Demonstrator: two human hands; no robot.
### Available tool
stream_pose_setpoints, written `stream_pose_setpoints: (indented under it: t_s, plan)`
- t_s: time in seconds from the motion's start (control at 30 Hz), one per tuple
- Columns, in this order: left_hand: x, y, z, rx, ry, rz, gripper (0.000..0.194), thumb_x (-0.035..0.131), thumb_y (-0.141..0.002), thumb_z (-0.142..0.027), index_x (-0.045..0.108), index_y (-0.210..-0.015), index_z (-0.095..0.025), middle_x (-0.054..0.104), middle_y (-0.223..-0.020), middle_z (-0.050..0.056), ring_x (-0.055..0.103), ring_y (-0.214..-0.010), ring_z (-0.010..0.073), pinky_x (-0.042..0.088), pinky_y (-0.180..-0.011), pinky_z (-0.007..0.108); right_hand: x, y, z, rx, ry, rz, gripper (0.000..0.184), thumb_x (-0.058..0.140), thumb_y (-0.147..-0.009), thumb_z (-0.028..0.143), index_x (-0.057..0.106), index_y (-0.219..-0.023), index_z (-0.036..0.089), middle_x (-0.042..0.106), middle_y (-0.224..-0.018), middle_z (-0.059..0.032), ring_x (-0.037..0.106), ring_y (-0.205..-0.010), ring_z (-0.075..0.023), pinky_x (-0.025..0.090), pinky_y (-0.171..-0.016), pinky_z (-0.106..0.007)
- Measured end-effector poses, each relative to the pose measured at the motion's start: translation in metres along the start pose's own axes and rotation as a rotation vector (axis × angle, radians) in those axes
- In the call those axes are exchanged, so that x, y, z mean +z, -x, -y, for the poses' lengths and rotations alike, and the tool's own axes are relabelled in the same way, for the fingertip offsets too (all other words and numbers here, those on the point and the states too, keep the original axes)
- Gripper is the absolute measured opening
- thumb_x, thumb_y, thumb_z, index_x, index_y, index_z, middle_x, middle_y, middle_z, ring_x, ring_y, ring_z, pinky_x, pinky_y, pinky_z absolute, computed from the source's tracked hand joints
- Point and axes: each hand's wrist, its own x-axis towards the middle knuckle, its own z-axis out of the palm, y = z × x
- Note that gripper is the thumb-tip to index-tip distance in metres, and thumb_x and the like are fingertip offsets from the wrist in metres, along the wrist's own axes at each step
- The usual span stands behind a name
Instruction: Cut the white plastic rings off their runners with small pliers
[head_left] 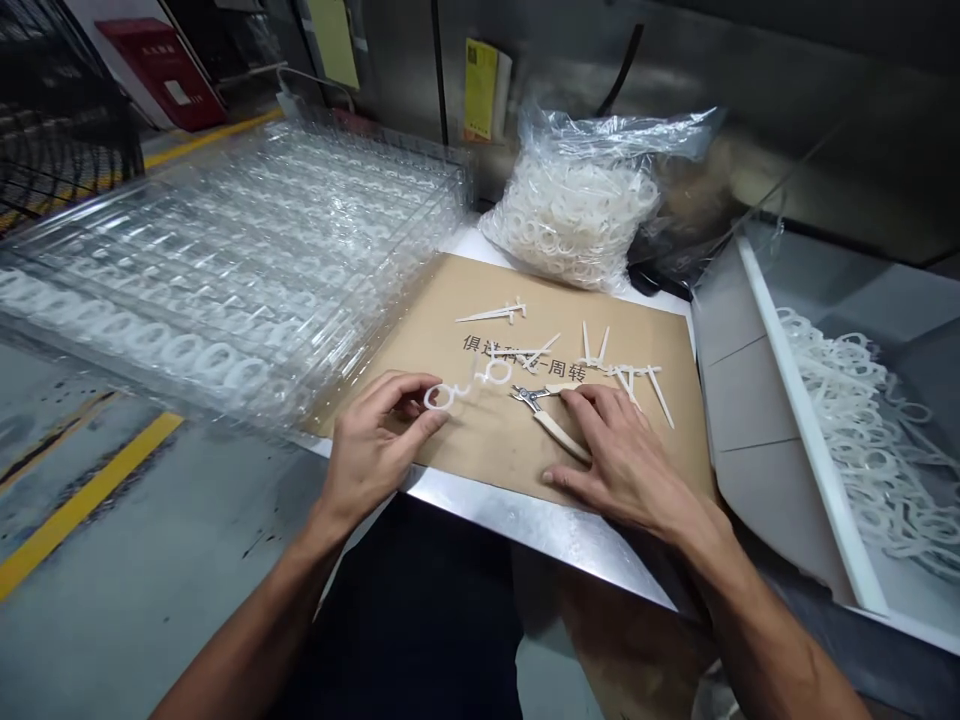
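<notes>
Holding a white plastic ring piece (439, 398) in the left hand (373, 445); right hand (622, 450) resting on cutting pliers (534, 400).

Left hand's fingers (405, 392) are curled nearly shut, with the ring piece held at their tips, just above a brown cardboard sheet (480, 450) printed with Chinese characters. Right hand's fingers (592, 408) lie spread and open across the pliers' cream handles, without a closed grip. Loose white plastic strips (487, 315) lie on the sheet, which sits on the steel counter (525, 530). Stacked clear plastic trays (225, 240) of white rings stand left of it, a clear bag of white rings (577, 215) behind, and a white-edged bin (795, 400) of white parts right.
</notes>
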Motion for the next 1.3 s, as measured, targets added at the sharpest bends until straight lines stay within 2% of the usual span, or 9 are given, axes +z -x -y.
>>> stream_pose_setpoints:
  t_s: [0.17,0.27,0.37,0.47,0.53,0.6,0.7,0.93,1.3]
  plan:
    - [0.002,0.000,-0.001,0.039,0.007,0.015,0.020,0.075,-0.094,-0.030,0.074,-0.112,-0.021,0.072,-0.103,0.002,0.064,-0.081,0.0119,0.053,-0.078,0.027,0.009,-0.013,-0.009,0.050,0.032,-0.050,0.067,0.068,-0.095,0.054,0.047,-0.149,0.018,0.046,-0.154,-0.0212,0.041,-0.144,-0.0410,0.040,-0.118,-0.058]
    - [0.007,-0.001,-0.004,0.052,0.041,0.017,0.019,0.077,-0.093,-0.029,0.075,-0.110,-0.020,0.073,-0.100,0.001,0.063,-0.078,0.0110,0.052,-0.075,0.026,0.011,-0.018,-0.012,0.014,0.036,-0.038,0.063,0.063,-0.098,0.048,0.047,-0.151,0.018,0.050,-0.155,-0.0192,0.040,-0.147,-0.0402,0.032,-0.121,-0.061]
    - [0.015,-0.002,-0.005,0.045,0.104,-0.024,0.019,0.078,-0.092,-0.027,0.075,-0.109,-0.020,0.072,-0.097,0.001,0.063,-0.078,0.0111,0.053,-0.075,0.026,0.008,-0.016,-0.006,0.047,0.042,-0.111,0.056,0.057,-0.100,0.040,0.052,-0.147,0.010,0.055,-0.143,-0.0231,0.049,-0.135,-0.0402,0.037,-0.116,-0.060]
    - [0.027,-0.003,-0.005,0.026,0.234,-0.111,0.022,0.081,-0.090,-0.028,0.075,-0.110,-0.020,0.071,-0.096,0.002,0.066,-0.083,0.0128,0.055,-0.077,0.027,0.000,-0.010,0.005,0.110,-0.172,-0.173,0.052,0.047,-0.106,0.038,0.052,-0.148,0.009,0.057,-0.135,-0.0219,0.057,-0.123,-0.0346,0.045,-0.107,-0.052]
    - [0.034,-0.004,-0.005,0.006,0.351,-0.158,0.023,0.081,-0.089,-0.027,0.075,-0.110,-0.020,0.071,-0.096,0.002,0.067,-0.085,0.0137,0.056,-0.079,0.027,-0.005,-0.004,0.012,0.144,-0.461,-0.115,0.044,0.044,-0.109,0.042,0.058,-0.141,0.016,0.063,-0.126,-0.0150,0.063,-0.111,-0.0285,0.050,-0.099,-0.045]
    - [0.041,-0.004,-0.006,-0.002,0.443,-0.181,0.024,0.082,-0.089,-0.026,0.075,-0.112,-0.020,0.070,-0.096,0.003,0.068,-0.087,0.0140,0.056,-0.080,0.027,-0.007,0.001,0.018,0.171,-0.744,0.038,0.039,0.045,-0.110,0.047,0.064,-0.133,0.021,0.068,-0.115,-0.0091,0.065,-0.098,-0.0241,0.053,-0.088,-0.040]
    - [0.047,-0.003,-0.009,0.038,0.452,-0.167,0.026,0.083,-0.089,-0.023,0.075,-0.114,-0.020,0.070,-0.097,0.004,0.068,-0.087,0.0143,0.057,-0.080,0.027,-0.007,0.006,0.024,0.202,-0.997,0.206,0.038,0.050,-0.109,0.050,0.067,-0.130,0.024,0.070,-0.108,-0.0063,0.064,-0.094,-0.0221,0.052,-0.087,-0.037]
    - [0.048,0.001,-0.011,0.109,0.341,-0.110,0.031,0.084,-0.087,-0.017,0.074,-0.117,-0.021,0.070,-0.099,0.004,0.069,-0.086,0.0138,0.060,-0.079,0.027,-0.002,0.011,0.032,0.301,-1.208,0.249,0.040,0.053,-0.107,0.056,0.068,-0.119,0.020,0.063,-0.100,-0.0058,0.056,-0.084,-0.0191,0.048,-0.075,-0.033]
    - [0.046,0.000,-0.017,0.144,0.267,-0.047,0.028,0.080,-0.090,-0.021,0.073,-0.118,-0.020,0.071,-0.099,0.005,0.069,-0.084,0.0143,0.063,-0.078,0.028,0.005,0.010,0.036,0.297,-1.275,0.221,0.036,0.053,-0.108,0.052,0.067,-0.110,0.019,0.059,-0.097,-0.0044,0.050,-0.079,-0.0173,0.041,-0.069,-0.032]
